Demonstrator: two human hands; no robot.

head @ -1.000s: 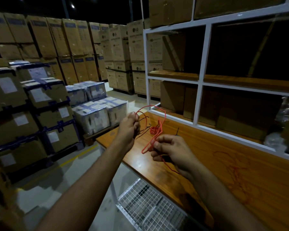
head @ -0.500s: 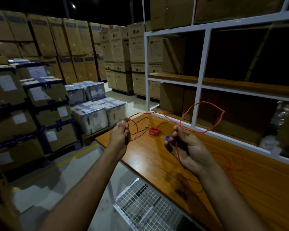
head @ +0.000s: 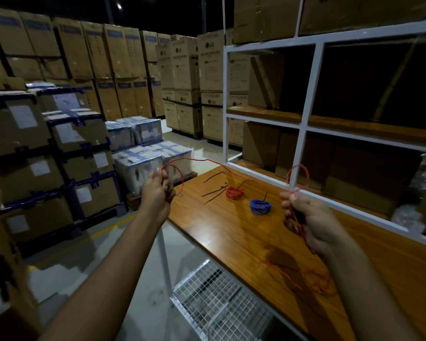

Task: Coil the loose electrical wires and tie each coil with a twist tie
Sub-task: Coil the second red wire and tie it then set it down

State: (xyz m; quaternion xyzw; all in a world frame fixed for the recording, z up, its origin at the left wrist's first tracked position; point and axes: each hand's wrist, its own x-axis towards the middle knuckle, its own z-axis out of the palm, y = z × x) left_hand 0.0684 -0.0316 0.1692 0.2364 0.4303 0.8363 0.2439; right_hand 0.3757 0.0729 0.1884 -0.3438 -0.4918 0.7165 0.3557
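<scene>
A long loose red wire (head: 207,160) stretches in the air between my two hands. My left hand (head: 156,193) pinches one small loop of it beyond the table's left edge. My right hand (head: 310,220) grips the wire over the wooden table (head: 231,237), with a loop standing above the fingers and slack trailing down onto the tabletop. A tied red coil (head: 234,192) and a tied blue coil (head: 260,206) lie on the table between the hands. Black twist ties (head: 213,193) lie left of the red coil.
A white-framed shelf unit (head: 305,114) with cardboard boxes rises along the table's far side. A wire-mesh shelf (head: 214,303) sits below the table. Stacked cartons and wrapped pallets (head: 143,153) fill the warehouse floor to the left.
My hands have drawn apart, the right one moving right and the left one slightly left, pulling the red wire out longer. The big loop by my right hand has shrunk.
</scene>
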